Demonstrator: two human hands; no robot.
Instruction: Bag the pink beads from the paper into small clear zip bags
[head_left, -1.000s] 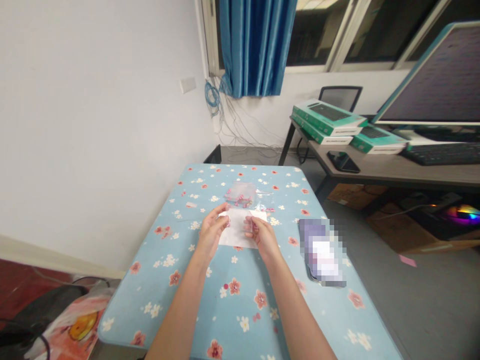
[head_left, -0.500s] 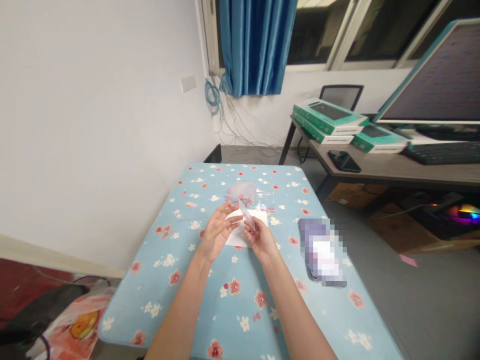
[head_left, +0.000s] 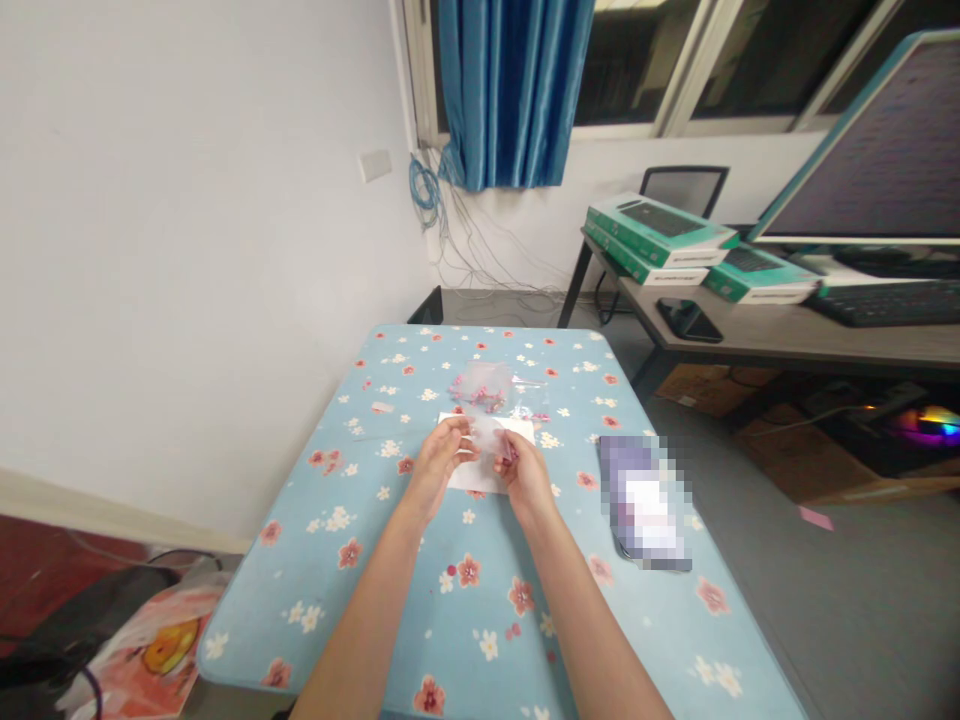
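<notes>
A small clear plastic bag (head_left: 489, 436) is held up between my hands, above a white sheet of paper (head_left: 474, 477). My right hand (head_left: 523, 472) pinches its right side, where something small and dark pink shows near the fingertips. At the bag's left edge, the curled fingers of my left hand (head_left: 441, 458) close on the thin plastic. Just beyond the paper lies a cloudy clear bag (head_left: 487, 378) with several pink pieces in and around it. Beside that is another clear bag (head_left: 531, 402), also with pink bits.
A flowered blue cloth covers the table (head_left: 337, 600). To the right lies a blurred-out flat device (head_left: 645, 505); a small pale strip (head_left: 382, 407) rests on the left. A desk (head_left: 780, 340) at right bears green keyboard boxes (head_left: 660, 235), a phone (head_left: 688, 320) and a monitor (head_left: 870, 150).
The small bag has turned from a narrow, tilted view to a broader one between my hands. My left fingers have drawn in from spread to curled at its edge.
</notes>
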